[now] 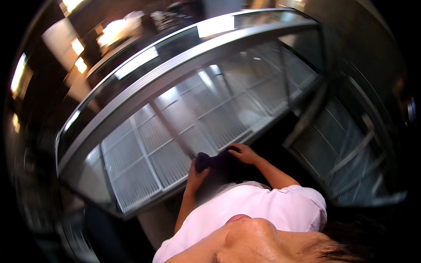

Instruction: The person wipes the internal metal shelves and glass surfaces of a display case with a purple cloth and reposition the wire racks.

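Note:
A dark purple cloth [215, 162] is bunched between my two hands, in front of my body. My left hand [198, 172] grips its left end, with the thumb over the fabric. My right hand [243, 154] holds the other end, fingers curled over it. Just beyond the cloth stands a glass-fronted display case with a metal frame [184, 54]. Wire shelves [171, 154] show inside it. The lower part of the cloth is lost in shadow.
Another case with wire racks [338, 154] is at the right. Blurred, bright wrapped items [121, 31] lie beyond the display case at the upper left. A dark gap separates the two cases near my right arm.

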`<state>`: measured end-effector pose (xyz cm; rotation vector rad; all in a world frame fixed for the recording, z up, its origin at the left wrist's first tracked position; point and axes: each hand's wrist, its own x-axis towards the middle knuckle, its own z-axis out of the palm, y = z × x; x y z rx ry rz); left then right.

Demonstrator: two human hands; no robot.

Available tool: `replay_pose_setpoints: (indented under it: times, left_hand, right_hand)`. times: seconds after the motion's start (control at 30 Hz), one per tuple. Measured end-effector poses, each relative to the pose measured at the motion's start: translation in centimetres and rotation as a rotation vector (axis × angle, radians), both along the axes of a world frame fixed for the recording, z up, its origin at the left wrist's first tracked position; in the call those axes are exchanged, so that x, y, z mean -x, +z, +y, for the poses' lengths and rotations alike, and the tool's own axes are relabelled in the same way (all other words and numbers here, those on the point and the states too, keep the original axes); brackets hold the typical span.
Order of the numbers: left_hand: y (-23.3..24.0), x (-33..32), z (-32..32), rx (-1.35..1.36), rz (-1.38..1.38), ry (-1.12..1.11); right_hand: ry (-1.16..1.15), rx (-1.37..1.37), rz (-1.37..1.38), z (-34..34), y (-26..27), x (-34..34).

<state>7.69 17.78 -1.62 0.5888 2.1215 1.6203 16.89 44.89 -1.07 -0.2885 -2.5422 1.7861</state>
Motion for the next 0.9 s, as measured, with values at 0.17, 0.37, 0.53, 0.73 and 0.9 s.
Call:
replay_pose_setpoints:
  times: [0.17,0.37,0.53,0.73,0.9]
  left_hand:
    - [5.1,0.5,6.7,-0.224,0.051,-0.109]
    - [6.5,-0.7,11.1,-0.204,-0.062,-0.248]
    - [8.0,-1.7,13.9,0.274,0.385,-0.293]
    - [10.3,-3.0,19.1,0.170,0.077,-0.587]
    - [10.4,-6.2,24.4,-0.017,-0.103,-0.665]
  right_hand:
    - [-0.078,0.823,0.035,-0.7,5.3,-3.2]
    - [-0.244,-0.224,0.061,2.5,6.3,-7.1]
    - [-0.617,-0.261,0.439,6.6,6.8,-10.4]
    - [-0.585,0.543,0.472,7.8,6.7,-12.6]
    - [-0.464,1.044,0.366,8.0,5.9,-15.0]
